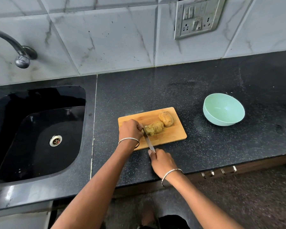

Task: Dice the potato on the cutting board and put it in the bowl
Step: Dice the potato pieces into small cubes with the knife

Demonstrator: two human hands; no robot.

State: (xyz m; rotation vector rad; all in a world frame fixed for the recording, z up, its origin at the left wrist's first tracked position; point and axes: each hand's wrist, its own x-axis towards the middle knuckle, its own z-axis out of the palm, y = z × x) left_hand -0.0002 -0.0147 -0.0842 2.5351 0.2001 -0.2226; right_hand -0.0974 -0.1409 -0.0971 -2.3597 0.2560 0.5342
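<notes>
- Cutting board: wooden, flat on the dark speckled tabletop, right of the sink.
- Potato: unpeeled, lying on the board near its middle; a second potato touches it at the far right end.
- Left hand: fingers curled over the near potato's left end, holding it down.
- Right hand: closed round the handle of a knife, off the board's near edge; the blade runs away from the person and meets the potato just beside the left fingers — depth of cut cannot be told.
- Bowl: mint green, upright on the tabletop, well apart to the right of the board.
- One thin bangle on each wrist.
- Back wall: tap over the sink, socket panel above the tabletop.
</notes>
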